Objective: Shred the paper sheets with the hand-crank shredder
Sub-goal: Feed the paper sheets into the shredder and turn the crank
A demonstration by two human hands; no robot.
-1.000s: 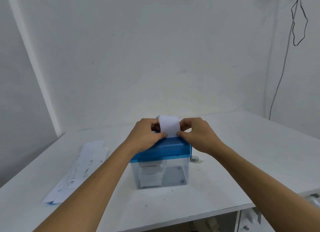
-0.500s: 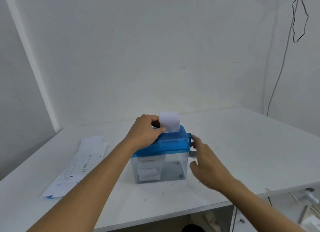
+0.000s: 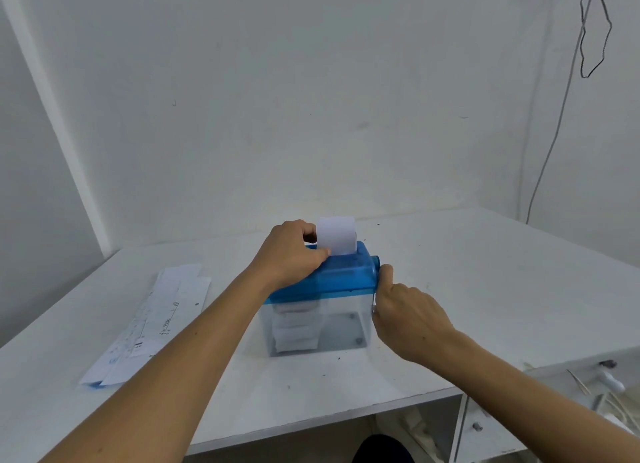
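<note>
Blue-topped shredder [image 3: 341, 279] sits on the desk [image 3: 485, 289], a paper sheet [image 3: 336, 235] upright in its slot. The left hand [image 3: 291, 254] grips its top, and the right hand [image 3: 408, 317] curls its fingers round the crank [image 3: 373, 302] at 3 o'clock. Steady cranking looks next.

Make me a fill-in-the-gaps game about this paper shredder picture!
1. The shredder has a lid coloured ____.
2. The paper held by the left hand sticks ____ out of the slot.
3. The right hand is at the shredder's ____ side.
4. Spare sheets lie on the table, ____ of the shredder.
Missing words: blue; up; right; left.
</note>
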